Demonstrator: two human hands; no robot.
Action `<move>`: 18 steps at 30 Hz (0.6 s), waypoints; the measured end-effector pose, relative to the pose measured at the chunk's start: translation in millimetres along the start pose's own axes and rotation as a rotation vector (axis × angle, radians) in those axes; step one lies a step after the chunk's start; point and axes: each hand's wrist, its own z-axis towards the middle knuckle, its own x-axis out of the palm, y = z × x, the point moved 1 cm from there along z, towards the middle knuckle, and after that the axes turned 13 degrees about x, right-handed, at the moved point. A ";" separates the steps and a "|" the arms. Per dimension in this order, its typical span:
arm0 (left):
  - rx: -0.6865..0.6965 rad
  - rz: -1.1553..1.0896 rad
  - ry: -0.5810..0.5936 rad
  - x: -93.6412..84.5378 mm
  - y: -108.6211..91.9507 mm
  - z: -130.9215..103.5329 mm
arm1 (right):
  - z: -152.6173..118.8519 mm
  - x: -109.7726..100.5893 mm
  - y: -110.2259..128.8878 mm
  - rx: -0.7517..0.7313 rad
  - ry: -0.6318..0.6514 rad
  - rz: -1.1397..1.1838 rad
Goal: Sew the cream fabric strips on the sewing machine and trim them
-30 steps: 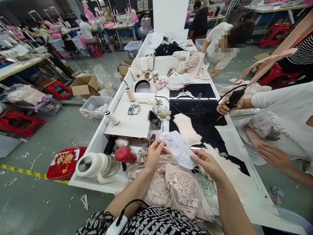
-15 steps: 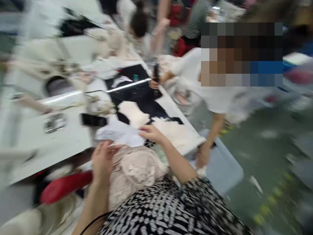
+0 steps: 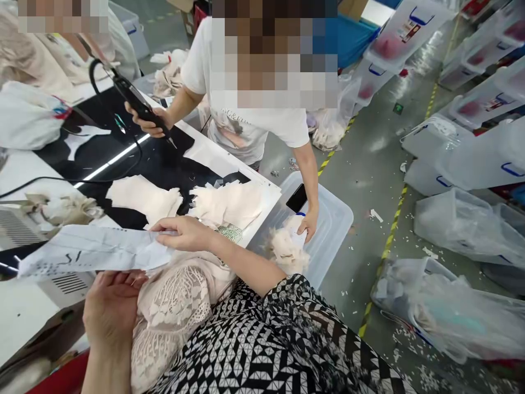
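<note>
My right hand (image 3: 184, 234) pinches the creased paper pattern (image 3: 88, 253), which stretches across the left centre of the frame. My left hand (image 3: 110, 309) lies loosely open beneath it at lower left, fingertips on the lace garment (image 3: 174, 306).

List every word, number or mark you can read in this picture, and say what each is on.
"NG&RI": partial print on the co-worker's white T-shirt, letters uncertain.
Handwritten marks on the paper sheet held by the right hand: not readable.
Labels on the plastic bins: too small to read.
Nothing else is legible.
</note>
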 end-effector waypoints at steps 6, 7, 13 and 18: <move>-0.002 0.008 0.002 3.9 -0.6 -3.3 | 3.4 6.5 -0.9 -0.011 0.018 -0.172; 0.002 0.015 -0.009 4.3 0.2 -3.3 | 3.7 7.5 0.0 -0.016 0.022 -0.215; -0.046 0.115 -0.042 0.7 5.9 1.1 | 4.1 11.2 3.8 -0.060 0.033 -0.330; -0.076 0.186 -0.025 -6.3 7.9 5.0 | 3.5 13.4 4.3 -0.057 0.060 -0.418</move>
